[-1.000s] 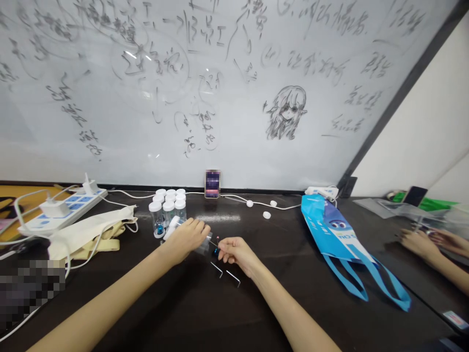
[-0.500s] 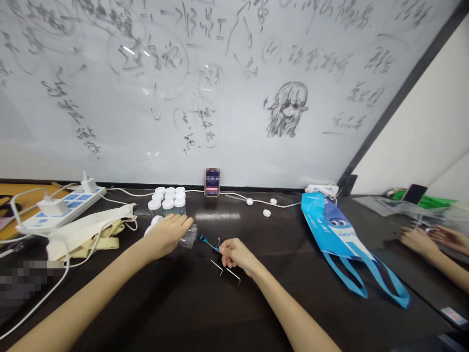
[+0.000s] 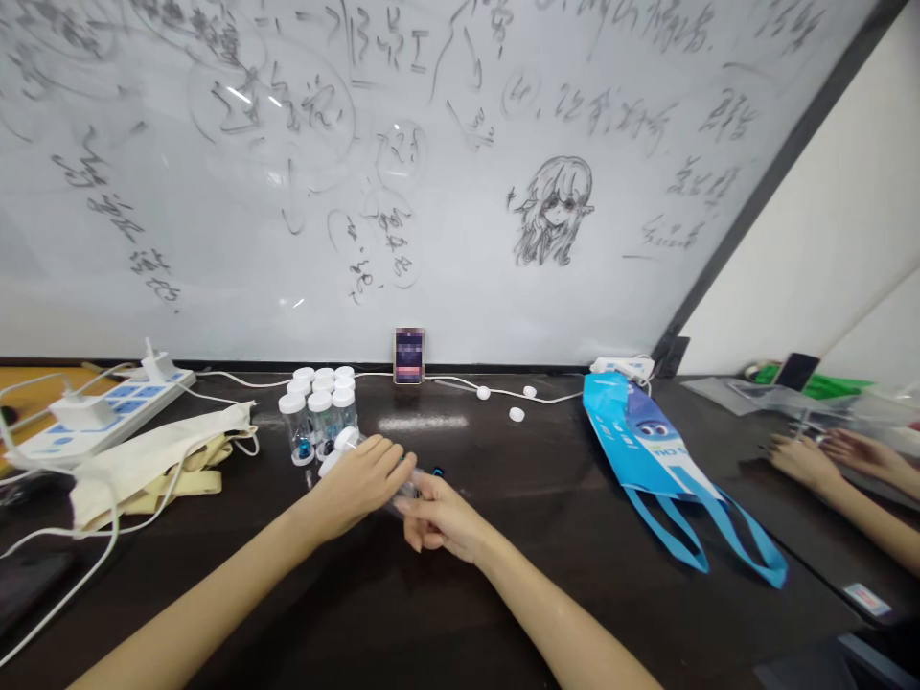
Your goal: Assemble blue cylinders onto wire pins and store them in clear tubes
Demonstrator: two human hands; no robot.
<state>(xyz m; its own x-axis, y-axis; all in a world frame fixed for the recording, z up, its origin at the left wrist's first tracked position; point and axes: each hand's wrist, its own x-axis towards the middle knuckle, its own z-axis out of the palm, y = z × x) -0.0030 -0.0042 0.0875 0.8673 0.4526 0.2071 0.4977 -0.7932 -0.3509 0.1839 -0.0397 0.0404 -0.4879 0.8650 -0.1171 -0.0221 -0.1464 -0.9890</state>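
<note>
My left hand is closed around a clear plastic jar lying tilted, mostly covered by its fingers. White lids show behind that hand; whether they sit on the held jar I cannot tell. My right hand meets the jar's right end with curled fingers. A small blue part peeks out above its index finger; the rest of what it grips is hidden. Behind the left hand, several upright clear jars with white lids stand grouped, small blue pieces inside the front ones.
A white power strip with cables and a cream cloth bag lie left. A phone leans on the whiteboard. Loose white caps and a blue tote bag lie right. Another person's hands work far right.
My left hand has moved right with the clear jar, and both hands now meet. The two bent metal rods seen on the table by my right hand no longer show.
</note>
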